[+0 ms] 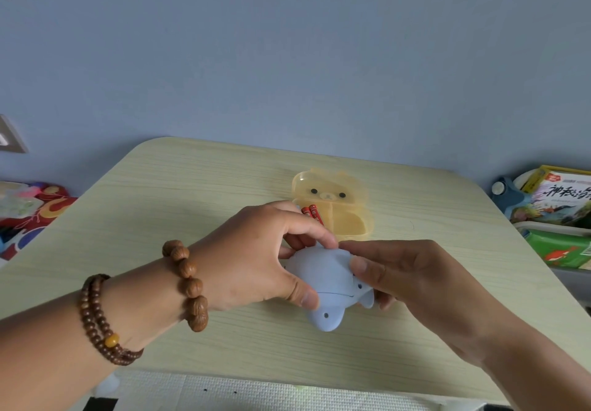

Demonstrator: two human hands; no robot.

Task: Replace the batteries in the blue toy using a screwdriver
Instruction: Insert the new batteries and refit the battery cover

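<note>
— Pale wood-grain table [192, 202] with rounded corners against a plain blue-grey wall [287, 42]. What lies on it?

— Toward the far edge, right of the middle, an amber see-through plastic box [353, 223] with its lid tipped back, a bear's face printed on the lid. It has two compartments, and the red cylindrical batteries [312, 213] lie in the left one, partly hidden behind fingers.

— And where is the toy?

— The pale-blue rounded plastic toy [323, 282] is around the table's middle, on the near side of the box, held between both hands. I cannot tell whether it rests on the tabletop or sits just over it.

— How do the hands hold it?

— The left hand [256, 260] is clamped on it, fingers curled over the far end and thumb pressed against the near side. The right hand [409, 276] grips the right side, thumb on top, fingers tucked beneath.

— Anything else?

— A large-bead wooden bracelet [188, 282] and a small-bead brown bracelet [99, 318] ring the left wrist. Beyond the right edge stand colourful picture books [559, 199]; beyond the left edge lies bright patterned cloth [32, 212].
</note>
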